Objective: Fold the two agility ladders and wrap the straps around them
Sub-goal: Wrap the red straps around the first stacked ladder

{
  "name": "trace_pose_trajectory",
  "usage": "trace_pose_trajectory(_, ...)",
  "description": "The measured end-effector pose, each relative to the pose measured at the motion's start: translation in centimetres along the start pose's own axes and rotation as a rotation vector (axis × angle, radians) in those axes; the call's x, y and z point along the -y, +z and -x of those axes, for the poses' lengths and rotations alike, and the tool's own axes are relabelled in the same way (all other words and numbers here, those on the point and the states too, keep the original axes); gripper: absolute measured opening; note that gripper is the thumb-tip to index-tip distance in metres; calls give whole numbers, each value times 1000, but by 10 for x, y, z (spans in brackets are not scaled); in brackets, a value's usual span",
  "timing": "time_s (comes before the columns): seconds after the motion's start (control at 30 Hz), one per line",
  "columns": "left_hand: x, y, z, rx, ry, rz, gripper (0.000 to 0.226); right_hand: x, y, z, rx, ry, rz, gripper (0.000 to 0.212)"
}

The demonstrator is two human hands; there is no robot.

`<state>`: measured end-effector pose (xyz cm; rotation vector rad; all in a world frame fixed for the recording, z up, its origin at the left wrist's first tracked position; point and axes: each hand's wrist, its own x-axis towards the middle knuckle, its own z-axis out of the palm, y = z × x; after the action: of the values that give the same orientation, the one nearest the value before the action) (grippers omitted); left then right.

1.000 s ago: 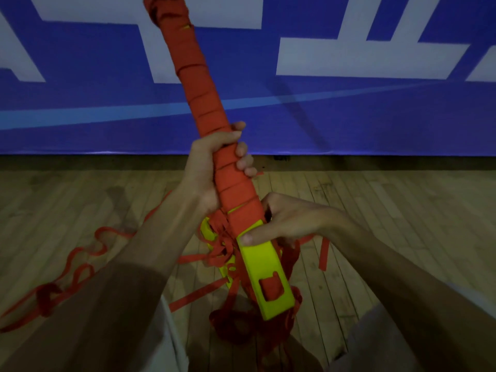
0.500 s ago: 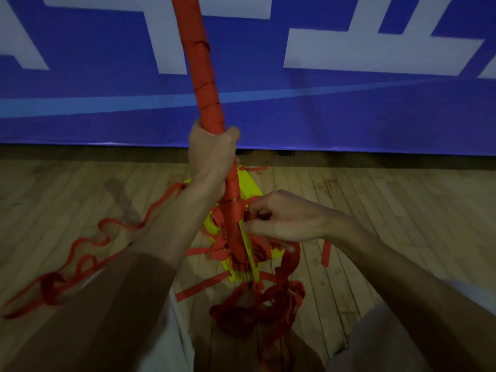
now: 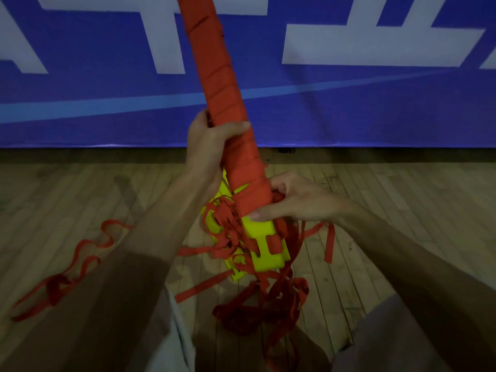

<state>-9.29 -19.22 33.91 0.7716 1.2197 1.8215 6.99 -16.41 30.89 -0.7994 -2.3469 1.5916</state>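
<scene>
The wrapping looks well advanced but not finished. The bundle [image 3: 222, 103], folded rungs bound in red strap, rises tilted from the frame's centre up to 12 o'clock, and its coils lie tight and overlapping along nearly all of that length. The left hand [image 3: 209, 146] grips it just above centre, thumb across the front and fingers curled round the back. The right hand [image 3: 292, 200], at about 4 o'clock from the left one, holds the lower end of the wrap, with its thumb pressed where the last coil meets bare yellow rungs [image 3: 264, 237] and its fingers curled behind. Below that thumb the rung ends are uncovered, with short red loops sticking out around them. Plenty of strap [image 3: 80, 253] is unwound: one length snakes over the floor [image 3: 375, 251] toward 8 o'clock, and more lies heaped at 6 o'clock. So I judge that the last coils, the slack and the securing of the end are left to do. The bundle's top is cut off by the frame, under the banner [image 3: 349, 108]. In the dim light I cannot tell whether both ladders are in this one bundle, nor which loose length feeds the wrap. The right fingers are mostly hidden behind it.
</scene>
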Motion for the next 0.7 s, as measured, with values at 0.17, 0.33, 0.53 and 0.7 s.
trace_pose_trajectory(0.17, -4, 3, 17, 385, -246, 534, 42, 5, 0, 2, 251, -58, -145, 22)
trace_pose_trajectory(0.33, -2, 9, 16, 384, -231, 470, 37, -3, 3, 3, 286, -59, -275, 19)
trace_pose_trajectory(0.53, 1, 10, 10, 290, -287, 405, 30, 6, 5, 4, 118, 29, -212, 37)
trace_pose_trajectory(0.7, 0, 0, -5, 3, -57, -93, 26, 8, 11, -1, 54, 20, 89, 55)
